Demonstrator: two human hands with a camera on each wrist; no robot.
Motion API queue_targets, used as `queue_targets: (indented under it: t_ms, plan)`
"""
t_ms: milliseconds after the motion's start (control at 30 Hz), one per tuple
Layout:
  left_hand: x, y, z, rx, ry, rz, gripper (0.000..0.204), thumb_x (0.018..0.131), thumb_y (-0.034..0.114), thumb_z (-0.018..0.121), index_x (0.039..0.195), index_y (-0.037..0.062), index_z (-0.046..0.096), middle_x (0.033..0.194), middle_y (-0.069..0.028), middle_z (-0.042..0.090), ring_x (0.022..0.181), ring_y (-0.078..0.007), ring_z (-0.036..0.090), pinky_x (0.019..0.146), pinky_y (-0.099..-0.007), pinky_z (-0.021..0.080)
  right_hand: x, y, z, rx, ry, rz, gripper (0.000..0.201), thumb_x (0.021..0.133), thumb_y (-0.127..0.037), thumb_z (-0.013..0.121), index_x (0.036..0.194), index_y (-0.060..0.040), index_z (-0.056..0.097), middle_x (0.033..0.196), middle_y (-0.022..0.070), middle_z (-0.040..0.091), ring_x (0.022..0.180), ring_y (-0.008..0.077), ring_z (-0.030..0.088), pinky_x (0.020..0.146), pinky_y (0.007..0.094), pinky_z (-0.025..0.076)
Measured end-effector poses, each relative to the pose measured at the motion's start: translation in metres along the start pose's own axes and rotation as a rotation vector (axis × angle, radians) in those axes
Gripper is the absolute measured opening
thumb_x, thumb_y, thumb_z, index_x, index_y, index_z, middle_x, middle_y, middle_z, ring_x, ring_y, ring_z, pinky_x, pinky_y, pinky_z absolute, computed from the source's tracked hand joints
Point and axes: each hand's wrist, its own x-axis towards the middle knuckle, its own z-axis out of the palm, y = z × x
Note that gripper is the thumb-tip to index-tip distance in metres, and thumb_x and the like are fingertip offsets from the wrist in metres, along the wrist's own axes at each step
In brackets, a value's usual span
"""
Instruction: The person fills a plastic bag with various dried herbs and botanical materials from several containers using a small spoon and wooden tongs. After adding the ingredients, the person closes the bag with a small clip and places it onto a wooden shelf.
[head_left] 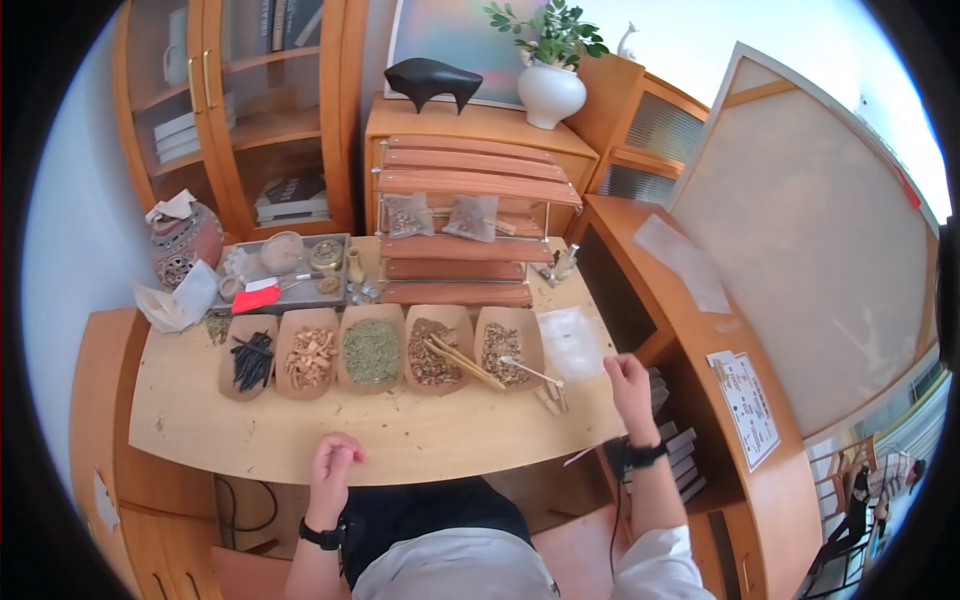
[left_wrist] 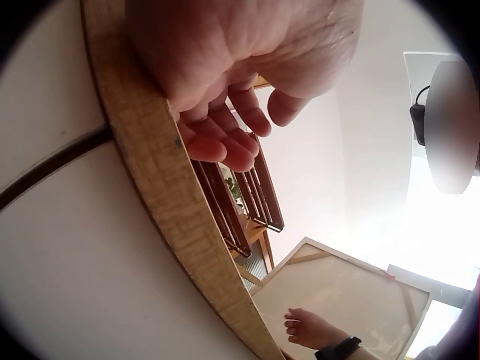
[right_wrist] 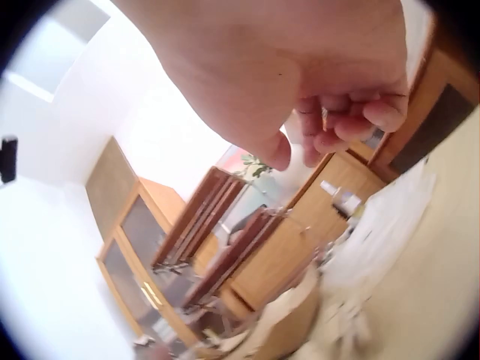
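Observation:
My left hand (head_left: pixel 338 465) hovers at the table's front edge, its fingers loosely curled around nothing. Out past the right side of the table my right hand (head_left: pixel 632 395) is raised, also loosely curled and holding nothing. Nearest to it lie white translucent bags (head_left: pixel 572 342) and small pale wooden pieces (head_left: pixel 551 398). A row of brown paper trays spans the table: black sticks (head_left: pixel 252 362), tan chips (head_left: pixel 311 357), green dried herb (head_left: pixel 371 351), a reddish-brown mix (head_left: pixel 432 365) and a brown mix (head_left: pixel 497 350). Wooden tongs (head_left: pixel 466 363) and a small light spoon (head_left: pixel 531 370) lie across the right trays.
Behind the trays stands a tiered wooden rack (head_left: pixel 465 184) with two filled clear bags (head_left: pixel 473 218). A grey tray (head_left: pixel 340 250) of small vessels and a patterned jar (head_left: pixel 188 247) sit back left. A wooden cabinet (head_left: pixel 740 400) borders the right side.

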Motion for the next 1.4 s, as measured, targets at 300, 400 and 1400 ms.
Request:
queue_targets:
  t_ms: [300, 400, 1400]
  plan:
    - [-0.001, -0.002, -0.006, -0.017, -0.057, 0.02, 0.008, 0.102, 0.009, 0.051, 0.098, 0.0032, 0.054, 0.094, -0.0081, 0.059, 0.084, -0.0168, 0.061, 0.079, -0.0303, 0.049, 0.05, 0.029, 0.0, -0.762, -0.201, 0.241, 0.055, 0.078, -0.05, 0.077, 0.103, -0.0016, 0.067, 0.115, 0.0182, 0.066, 0.104, 0.032, 0.065, 0.087, 0.0415, 0.052]
    - [0.0, -0.002, -0.008, -0.032, -0.075, 0.016, 0.008, 0.102, 0.009, 0.051, 0.098, 0.0031, 0.054, 0.095, -0.0086, 0.059, 0.085, -0.0171, 0.061, 0.079, -0.0306, 0.049, 0.057, 0.043, -0.006, -0.637, -0.197, 0.261, 0.043, 0.078, -0.04, 0.08, 0.092, -0.0018, 0.066, 0.095, 0.0116, 0.069, 0.085, 0.0257, 0.067, 0.078, 0.0365, 0.053]
    - [0.008, 0.035, 0.047, -0.111, 0.151, -0.216, 0.021, 0.103, 0.017, 0.059, 0.119, 0.0045, 0.056, 0.099, 0.0012, 0.064, 0.08, -0.0037, 0.058, 0.068, -0.0205, 0.046, -0.12, -0.102, 0.151, 0.313, -0.522, -0.112, 0.024, 0.091, -0.012, 0.074, 0.107, -0.0059, 0.057, 0.101, 0.0061, 0.062, 0.084, 0.0153, 0.057, 0.074, 0.0262, 0.046]
